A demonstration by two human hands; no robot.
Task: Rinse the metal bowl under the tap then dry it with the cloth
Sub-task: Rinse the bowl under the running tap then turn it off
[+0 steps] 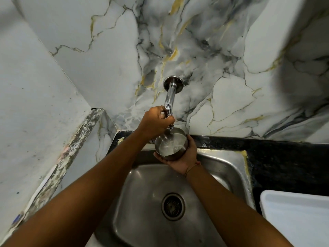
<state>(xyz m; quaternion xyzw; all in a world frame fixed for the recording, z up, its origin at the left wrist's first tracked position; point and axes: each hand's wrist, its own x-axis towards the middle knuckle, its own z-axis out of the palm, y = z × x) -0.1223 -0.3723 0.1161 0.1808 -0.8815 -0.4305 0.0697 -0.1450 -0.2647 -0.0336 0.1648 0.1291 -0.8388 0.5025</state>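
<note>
Right hand (179, 157) cups the metal bowl (170, 144) from below, fingers wrapped on its wall, mouth up and directly beneath the tap (169, 104) outlet, so the stream lands inside; water pools in the bowl bottom; it is held over the back edge of the sink (142, 220), so overflow would likely fall into the basin. Left hand (156, 122) is closed round the tap's lower end, presumably working the valve or steadying the spout; which, cannot tell. Rinse step in hand; drying not begun; no cloth clearly in view, though a pale white object (295, 216) sits on the dark counter (284, 157) at right, identity unclear. Count: one bowl, one tap, one sink, one drain (173, 206), two hands.
</note>
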